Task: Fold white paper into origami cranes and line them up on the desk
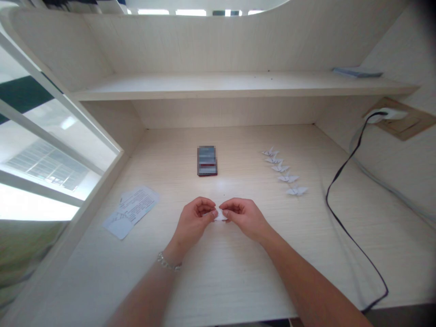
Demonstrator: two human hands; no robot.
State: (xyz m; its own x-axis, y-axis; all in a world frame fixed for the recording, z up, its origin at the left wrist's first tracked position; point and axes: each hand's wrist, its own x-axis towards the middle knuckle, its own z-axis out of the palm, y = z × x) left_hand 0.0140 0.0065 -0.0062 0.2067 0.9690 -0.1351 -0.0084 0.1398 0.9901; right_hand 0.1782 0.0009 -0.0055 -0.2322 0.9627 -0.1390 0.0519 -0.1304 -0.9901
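Observation:
My left hand (199,214) and my right hand (243,215) meet over the middle of the desk. Between their thumbs and fingertips they pinch a small piece of white paper (220,215), each hand closed on one side of it. Its folds are mostly covered by my fingers. To the right, several small folded paper cranes (288,178) stand in a slanting row. A dark phone-like rectangle (207,161), its face blurred, lies beyond my hands. Off to the left rest some sheets of paper (136,209) with printed text.
A black cable (335,179) runs from a wall socket (402,119) down the right side to the front edge. Above the desk's back is a shelf (218,86) with a flat bluish item (357,72). A white-barred frame (91,159) borders the left.

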